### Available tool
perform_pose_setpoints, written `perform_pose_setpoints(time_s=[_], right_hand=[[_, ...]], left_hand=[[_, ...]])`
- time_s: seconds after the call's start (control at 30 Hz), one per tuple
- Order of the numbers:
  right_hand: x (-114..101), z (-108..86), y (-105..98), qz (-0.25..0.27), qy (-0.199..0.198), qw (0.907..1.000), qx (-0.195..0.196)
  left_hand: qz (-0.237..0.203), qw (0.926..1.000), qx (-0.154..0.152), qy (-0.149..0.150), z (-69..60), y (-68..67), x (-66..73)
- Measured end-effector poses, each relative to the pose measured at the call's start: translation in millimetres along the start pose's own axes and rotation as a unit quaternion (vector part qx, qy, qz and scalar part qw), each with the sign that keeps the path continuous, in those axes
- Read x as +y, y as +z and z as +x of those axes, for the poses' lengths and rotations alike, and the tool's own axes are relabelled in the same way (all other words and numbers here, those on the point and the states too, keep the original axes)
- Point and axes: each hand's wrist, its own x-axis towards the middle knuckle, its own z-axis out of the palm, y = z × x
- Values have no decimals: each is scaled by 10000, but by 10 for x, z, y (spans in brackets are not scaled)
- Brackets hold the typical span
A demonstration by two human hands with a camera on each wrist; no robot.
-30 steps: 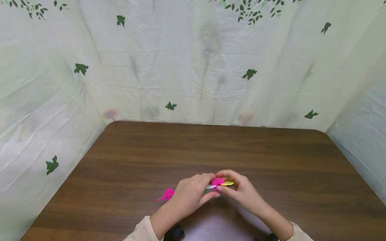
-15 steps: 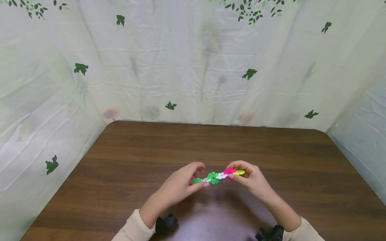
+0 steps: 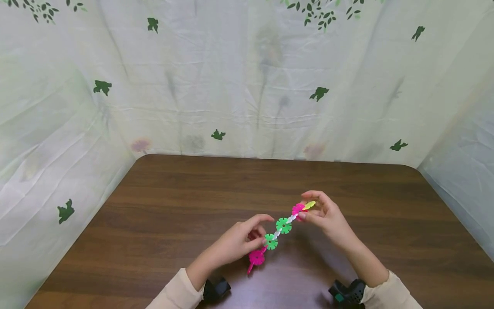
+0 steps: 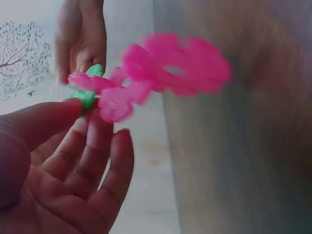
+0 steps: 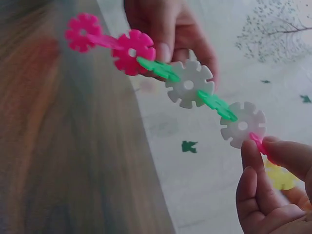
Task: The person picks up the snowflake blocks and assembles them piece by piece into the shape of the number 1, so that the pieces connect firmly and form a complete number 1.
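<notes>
A chain of interlocking notched plastic discs runs slantwise between the two hands, above the table. My left hand (image 3: 237,241) pinches a green disc (image 3: 271,241) with thumb and fingers; pink discs (image 3: 256,257) dangle beyond it toward me. Farther along, a second green disc (image 3: 283,225) sits between white discs (image 5: 189,84), each set crosswise to its neighbour. At the upper right end my right hand (image 3: 328,221) pinches a pink disc (image 3: 298,209), and a yellow disc (image 3: 309,205) sticks out past it. In the right wrist view the yellow disc is partly hidden behind fingers.
A brown wood-grain table (image 3: 173,193) spreads under the hands, with rounded far corners. Pale curtains (image 3: 239,86) printed with leaves and birds hang behind it and at both sides. Dark wrist devices (image 3: 217,289) sit below each forearm.
The right hand has moved up and to the right with its end of the chain. The left hand dropped back left, then shifted its fingers to the green disc; the chain now slants, its pink end lower.
</notes>
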Motion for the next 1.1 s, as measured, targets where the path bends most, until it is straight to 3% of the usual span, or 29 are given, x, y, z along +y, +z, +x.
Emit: perform_pose_setpoints(time_s=[0.2, 0.37, 0.6, 0.9, 1.1], right_hand=[[17, 120, -15, 22, 280, 9995, 159], [100, 252, -20, -175, 517, 9985, -104], [345, 370, -4, -105, 658, 9954, -686], [610, 375, 52, -613, 1067, 9893, -778], [574, 364, 98, -785, 1112, 9856, -1000]], left_hand=[[-706, 9973, 86, -165, 2, 141, 47], [-1016, 9941, 227, -286, -6, 203, 173], [-1595, 9857, 238, -499, -5, 389, -65], [-1693, 9798, 189, -1053, -8, 522, -79], [-1110, 9879, 297, -1046, -22, 587, -97]])
